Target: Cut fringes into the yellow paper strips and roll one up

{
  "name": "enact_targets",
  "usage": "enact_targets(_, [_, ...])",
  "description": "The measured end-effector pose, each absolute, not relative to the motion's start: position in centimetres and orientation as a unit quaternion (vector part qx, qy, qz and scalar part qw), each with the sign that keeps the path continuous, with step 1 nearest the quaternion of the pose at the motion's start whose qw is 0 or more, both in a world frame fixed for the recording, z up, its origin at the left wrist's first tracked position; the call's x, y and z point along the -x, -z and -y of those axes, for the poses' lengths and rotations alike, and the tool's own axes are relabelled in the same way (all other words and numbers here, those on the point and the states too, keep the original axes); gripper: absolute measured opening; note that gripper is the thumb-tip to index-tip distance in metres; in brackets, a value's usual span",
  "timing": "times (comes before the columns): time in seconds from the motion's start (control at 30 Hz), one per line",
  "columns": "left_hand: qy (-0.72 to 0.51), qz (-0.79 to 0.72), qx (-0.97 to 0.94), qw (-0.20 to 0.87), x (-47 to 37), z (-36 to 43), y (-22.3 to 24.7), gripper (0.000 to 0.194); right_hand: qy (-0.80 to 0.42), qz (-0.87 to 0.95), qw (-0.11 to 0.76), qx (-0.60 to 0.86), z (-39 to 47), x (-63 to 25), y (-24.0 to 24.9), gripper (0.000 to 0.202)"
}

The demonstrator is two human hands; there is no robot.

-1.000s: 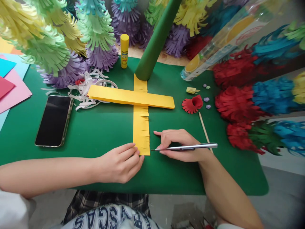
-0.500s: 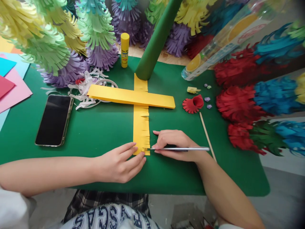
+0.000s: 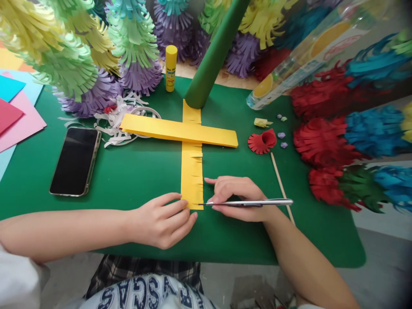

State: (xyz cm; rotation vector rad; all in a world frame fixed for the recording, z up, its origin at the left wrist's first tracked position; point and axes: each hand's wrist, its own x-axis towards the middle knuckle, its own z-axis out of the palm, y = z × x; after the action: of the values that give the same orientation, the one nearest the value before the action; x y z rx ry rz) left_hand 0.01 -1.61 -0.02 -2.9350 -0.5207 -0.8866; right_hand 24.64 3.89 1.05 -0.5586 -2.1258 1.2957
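A yellow paper strip [image 3: 192, 169] lies lengthwise in front of me, short slits along its right edge. My left hand [image 3: 164, 219] rests at its near end, fingers apart and pressing the paper down. In a pinch, my right hand [image 3: 240, 196] holds a slim silver craft knife [image 3: 257, 202], its thin tip touching the strip's right edge near the bottom. Across the upper part of this strip lies a second folded yellow strip [image 3: 174, 129]. The first strip's far end meets the base of a green paper cone [image 3: 206, 81].
A phone [image 3: 75, 161] and white paper shreds [image 3: 124, 116] lie left. A glue stick [image 3: 171, 68] stands behind. Right are a curled red paper piece [image 3: 262, 141], a wooden stick [image 3: 281, 184] and a plastic bottle [image 3: 273, 88]. Fringed paper cones [image 3: 135, 51] line the green table's [image 3: 135, 176] back.
The knife and my right hand have shifted slightly right and down, the tip now at the strip's edge. My left hand stays nearly in place. The whole view has shifted slightly.
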Motion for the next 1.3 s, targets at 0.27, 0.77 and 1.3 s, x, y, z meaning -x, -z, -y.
enact_targets(0.27, [0.289,0.15,0.945,0.025,0.1,1.6,0.0,0.019,-0.479,0.821,0.248,0.187,-3.6,-23.9,-0.5,0.005])
enact_targets(0.77, [0.287,0.153,0.945,0.02,0.1,1.5,0.0,0.021,-0.447,0.844,0.244,0.167,-3.3,-23.9,-0.3,0.006])
enact_targets(1.3, [0.252,0.176,0.952,0.004,0.0,1.6,-0.4,0.021,-0.438,0.86,0.203,0.164,-3.5,-24.4,-1.6,0.01])
